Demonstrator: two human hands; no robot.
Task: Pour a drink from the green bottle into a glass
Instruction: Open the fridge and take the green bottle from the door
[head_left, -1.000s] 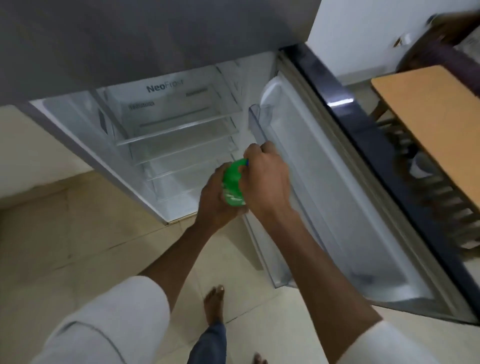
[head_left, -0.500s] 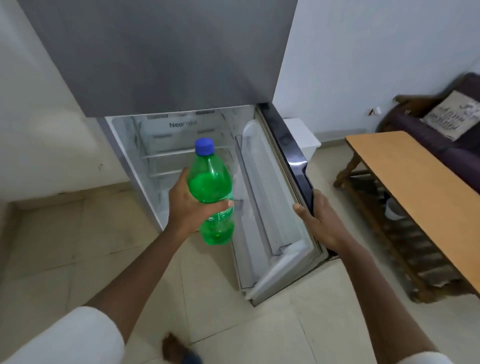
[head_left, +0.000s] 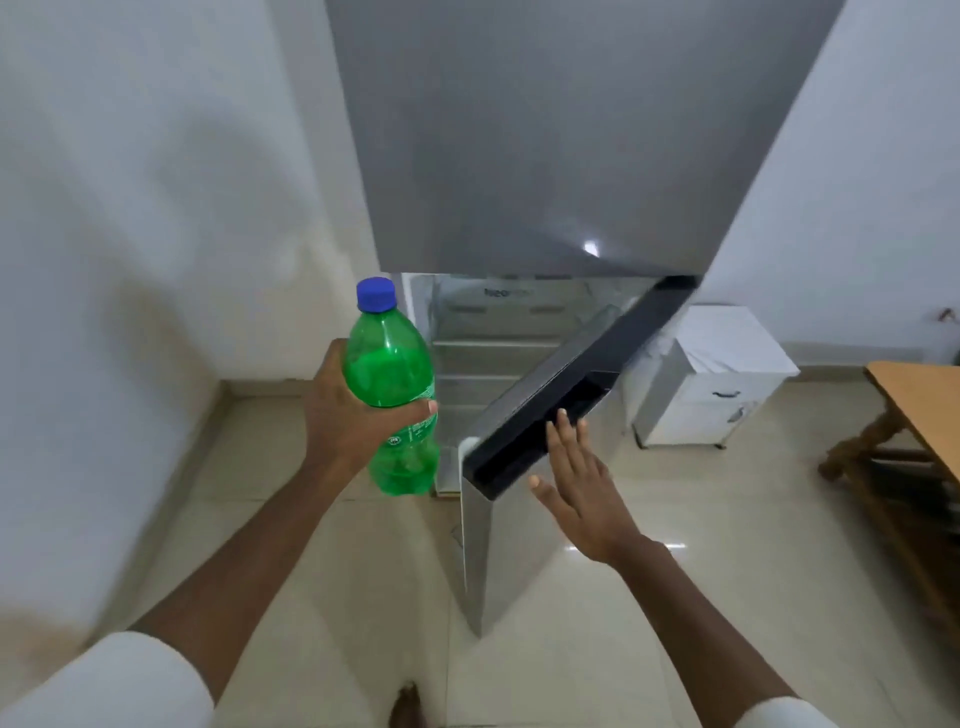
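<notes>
Left hand (head_left: 345, 415) was wrapped round the middle of the green bottle (head_left: 390, 382), held upright out front, blue cap (head_left: 376, 294) on, green drink visible inside. Right hand (head_left: 579, 486) was flat with fingers straight, fingertips touching the half-open fridge door (head_left: 540, 410). Fridge shelves (head_left: 493, 345) looked bare.

Left hand (head_left: 348, 410) covers the mid-left side of the green bottle (head_left: 390, 387); label print there is partly hidden and too small to read. Fridge door (head_left: 540, 405) blocks the right part of the fridge interior (head_left: 493, 338); the lettering on the far inner wall is blurred. Tabletop (head_left: 922, 400) is cut off by the right edge. Both sleeves run off the near edge (a bare foot (head_left: 408, 706) too). Whether the right hand's (head_left: 579, 491) fingertips (head_left: 561, 418) touch the door cannot be told.
</notes>
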